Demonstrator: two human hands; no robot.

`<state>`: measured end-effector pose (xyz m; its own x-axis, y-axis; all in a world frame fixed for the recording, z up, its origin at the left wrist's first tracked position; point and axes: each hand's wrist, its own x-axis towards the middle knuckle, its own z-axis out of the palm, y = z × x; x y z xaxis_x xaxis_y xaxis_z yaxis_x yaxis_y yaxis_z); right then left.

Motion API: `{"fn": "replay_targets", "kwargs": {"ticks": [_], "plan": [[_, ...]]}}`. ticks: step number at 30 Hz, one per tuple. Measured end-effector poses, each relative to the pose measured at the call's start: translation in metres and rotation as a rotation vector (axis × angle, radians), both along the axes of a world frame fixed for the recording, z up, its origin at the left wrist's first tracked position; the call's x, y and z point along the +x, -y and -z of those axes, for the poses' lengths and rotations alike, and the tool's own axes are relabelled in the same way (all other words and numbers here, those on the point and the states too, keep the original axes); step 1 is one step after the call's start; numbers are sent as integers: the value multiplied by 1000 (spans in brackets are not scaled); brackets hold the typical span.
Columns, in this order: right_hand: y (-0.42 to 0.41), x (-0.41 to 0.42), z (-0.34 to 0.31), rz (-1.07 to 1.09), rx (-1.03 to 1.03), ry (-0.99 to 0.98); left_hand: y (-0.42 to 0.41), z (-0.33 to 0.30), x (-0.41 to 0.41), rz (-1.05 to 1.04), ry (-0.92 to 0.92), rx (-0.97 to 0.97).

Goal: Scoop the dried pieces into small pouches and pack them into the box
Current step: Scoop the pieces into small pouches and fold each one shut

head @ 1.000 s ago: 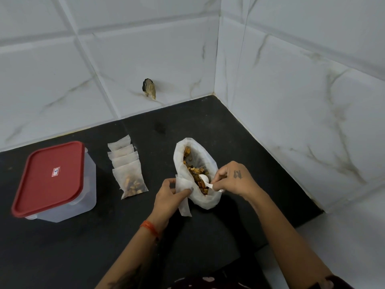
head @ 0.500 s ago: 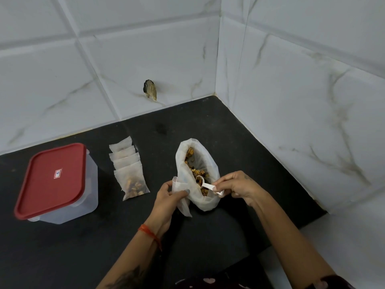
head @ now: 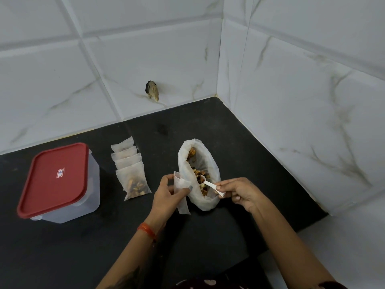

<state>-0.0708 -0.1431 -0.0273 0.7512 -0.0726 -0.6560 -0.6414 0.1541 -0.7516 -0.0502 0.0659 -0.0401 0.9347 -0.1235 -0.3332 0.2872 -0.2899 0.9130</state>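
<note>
White scoop (head: 210, 185) now lifted from big bag (head: 205, 197) (R hand (head: 239, 192) pinching).

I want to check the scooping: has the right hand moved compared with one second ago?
Yes. The right hand has drawn back toward the person, off the big bag's near end; it holds the white spoon.

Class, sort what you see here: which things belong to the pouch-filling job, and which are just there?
Belong: big bag of dried pieces; white scoop in right hand; empty pouch in left hand; filled pouches; red-lidded box.

Just there: brown lump on the wall.
</note>
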Motion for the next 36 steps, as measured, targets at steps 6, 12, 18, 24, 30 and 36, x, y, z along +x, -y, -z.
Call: {"fn": "replay_targets", "kwargs": {"ticks": [6, 12, 18, 24, 30, 36], "plan": [[2, -2, -4, 17, 2, 3, -4, -3, -4, 82, 109, 70], [7, -6, -14, 70, 25, 36, -13, -7, -1, 99, 247, 185], [10, -5, -33, 86, 41, 108, -13, -16, 4, 127, 368, 253], [-2, -4, -59, 25, 28, 227, -9, -20, 9, 154, 409, 250], [-18, -8, -74, -93, -199, 324, -8, -19, 10, 161, 406, 230], [-26, -7, -69, -340, -773, 607, -7, -13, 10, 153, 420, 192]]}}
